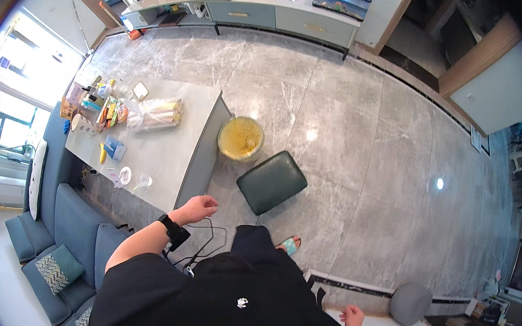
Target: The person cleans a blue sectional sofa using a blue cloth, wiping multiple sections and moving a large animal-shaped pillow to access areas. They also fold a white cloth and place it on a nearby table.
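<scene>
My left hand (198, 208) hangs with loosely curled fingers beside the near corner of a grey table (170, 152), holding nothing; black cables show below it. Low on the right, my right hand (352, 316) is held out by my side with bent fingers and nothing visible in it. In front of me stands a dark green cushioned stool (272, 182), and touching or close behind it a round yellow bin (241, 139). On the table are a clear plastic bag of long pale items (160, 114), snack packets (111, 112), a blue box (114, 148), a banana (103, 152) and a clear cup (144, 180).
A blue-grey sofa (76, 214) lies along the left. Against the far wall runs a low TV cabinet (258, 15) with a small aquarium (341, 0) on it. A round grey pouf (410, 304) stands at the lower right, and a door (503, 89) is at the upper right.
</scene>
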`<state>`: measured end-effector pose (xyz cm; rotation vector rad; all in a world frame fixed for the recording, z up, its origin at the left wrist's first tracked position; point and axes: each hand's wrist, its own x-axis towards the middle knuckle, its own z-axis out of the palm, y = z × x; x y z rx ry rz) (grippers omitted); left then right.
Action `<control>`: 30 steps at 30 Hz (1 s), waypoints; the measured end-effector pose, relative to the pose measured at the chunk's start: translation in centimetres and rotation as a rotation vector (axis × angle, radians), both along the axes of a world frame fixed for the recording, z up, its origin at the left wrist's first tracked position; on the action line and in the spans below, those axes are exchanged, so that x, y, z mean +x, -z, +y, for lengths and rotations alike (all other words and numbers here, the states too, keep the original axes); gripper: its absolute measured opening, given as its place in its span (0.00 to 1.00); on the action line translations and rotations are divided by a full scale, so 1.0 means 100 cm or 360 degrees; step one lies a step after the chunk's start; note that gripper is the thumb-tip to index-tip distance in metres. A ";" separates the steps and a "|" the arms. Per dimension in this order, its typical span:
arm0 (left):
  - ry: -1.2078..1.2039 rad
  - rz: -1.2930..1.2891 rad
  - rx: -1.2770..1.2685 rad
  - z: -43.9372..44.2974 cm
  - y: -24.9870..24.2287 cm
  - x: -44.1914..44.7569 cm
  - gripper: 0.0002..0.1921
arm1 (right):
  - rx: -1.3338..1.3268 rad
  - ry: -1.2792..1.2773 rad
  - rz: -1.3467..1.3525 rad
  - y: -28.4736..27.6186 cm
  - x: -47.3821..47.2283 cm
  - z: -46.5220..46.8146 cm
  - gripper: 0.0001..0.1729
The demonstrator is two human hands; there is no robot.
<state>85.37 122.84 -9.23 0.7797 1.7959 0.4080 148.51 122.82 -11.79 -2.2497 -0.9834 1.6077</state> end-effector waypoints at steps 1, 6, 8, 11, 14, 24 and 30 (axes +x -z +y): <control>0.0046 0.0037 0.0020 0.016 -0.002 0.006 0.15 | 0.0021 -0.0025 0.0004 0.002 0.003 0.018 0.08; 0.0068 0.0088 0.0003 0.080 0.003 0.032 0.14 | 0.0122 -0.0235 0.0059 0.001 0.008 0.131 0.07; 0.0011 0.0067 -0.0008 0.101 0.009 0.038 0.14 | 0.0081 -0.0315 0.0118 -0.001 0.007 0.181 0.07; -0.0141 0.0006 0.0020 0.128 0.019 0.043 0.14 | 0.0079 -0.0461 0.0019 -0.001 0.001 0.259 0.07; -0.0414 0.0030 0.0052 0.155 0.023 0.042 0.14 | 0.0041 -0.0572 -0.0045 -0.001 -0.008 0.335 0.08; -0.1102 0.0063 0.0042 0.193 0.012 0.036 0.14 | -0.0053 -0.1396 -0.0357 0.065 -0.011 0.555 0.09; -0.1527 0.0077 -0.0010 0.230 0.023 0.071 0.14 | -0.0107 -0.1405 -0.0100 0.089 -0.085 0.720 0.08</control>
